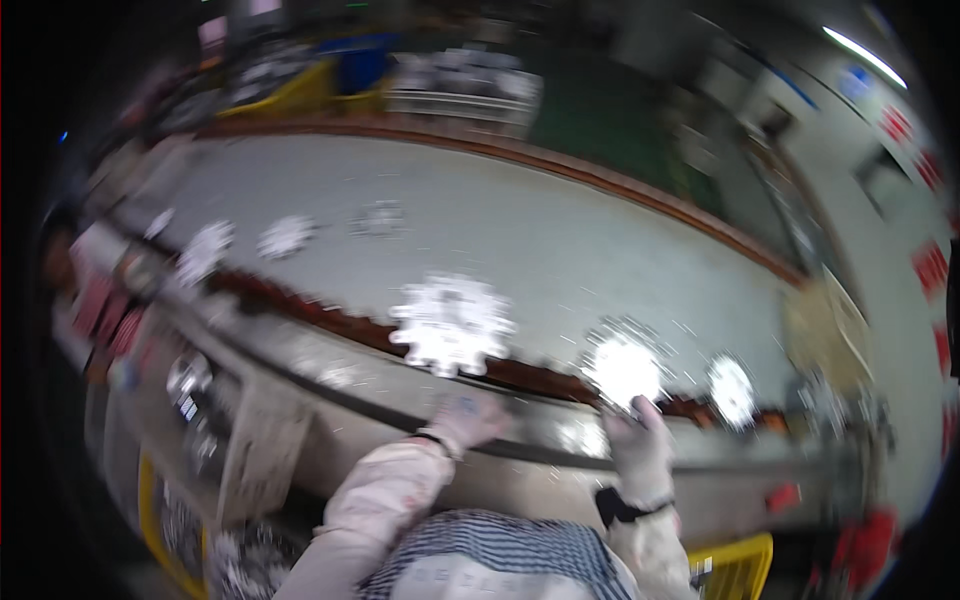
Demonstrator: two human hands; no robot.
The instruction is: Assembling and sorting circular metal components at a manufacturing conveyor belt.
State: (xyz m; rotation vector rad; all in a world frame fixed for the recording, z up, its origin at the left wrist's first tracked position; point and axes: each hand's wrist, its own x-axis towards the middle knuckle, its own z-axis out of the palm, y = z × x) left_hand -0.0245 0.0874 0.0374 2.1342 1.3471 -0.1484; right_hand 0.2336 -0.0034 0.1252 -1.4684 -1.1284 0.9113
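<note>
My right hand, in a pale glove with a dark band at the wrist, has its thumb over the near edge of a shiny toothed metal disc and grips it. The disc glares brightly. Another toothed metal disc, large and pale, is just beyond my left hand. That hand is gloved too, low over the metal front ledge of the bench. Motion smears its fingers, and I see no contact with the disc. A smaller toothed disc is to the right.
Several more toothed discs lie leftward on the grey bench top. A bin with metal parts stands at the left front. A co-worker is at the far left. Yellow crates stand below; a white crate is behind.
</note>
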